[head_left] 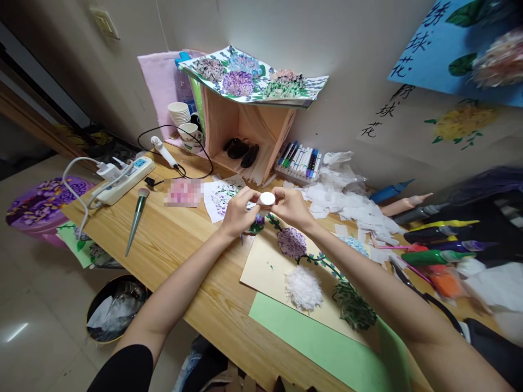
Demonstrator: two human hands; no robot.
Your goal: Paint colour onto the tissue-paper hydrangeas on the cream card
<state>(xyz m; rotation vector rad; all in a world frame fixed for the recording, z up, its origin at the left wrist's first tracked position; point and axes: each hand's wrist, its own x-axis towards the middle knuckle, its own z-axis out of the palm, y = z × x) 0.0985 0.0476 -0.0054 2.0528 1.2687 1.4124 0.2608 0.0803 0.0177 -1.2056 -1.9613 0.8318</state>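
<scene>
Above the far part of the desk, my left hand (241, 211) and my right hand (292, 207) meet with closed fingers around a small white round-topped piece (268, 199). It looks like a cap or lid; its lower part is hidden by my fingers. Beneath them lies a cream sheet (261, 267) bearing paper hydrangeas: a purple flower (291, 243), a white flower (303, 288) and a dark green flower (354, 306). A green sheet (286, 329) shows under it. Just left of my left hand is a white paper with purple and green dabs (216, 201).
A makeup brush (138, 218), a power strip (126, 179) and a white corded device (163, 152) sit at left. Behind stand a pink box (216, 130), paper cups (178, 113) and markers (300, 160). White tissue pieces (351, 209), paint bottles (437, 257) and scissors (402, 272) lie right.
</scene>
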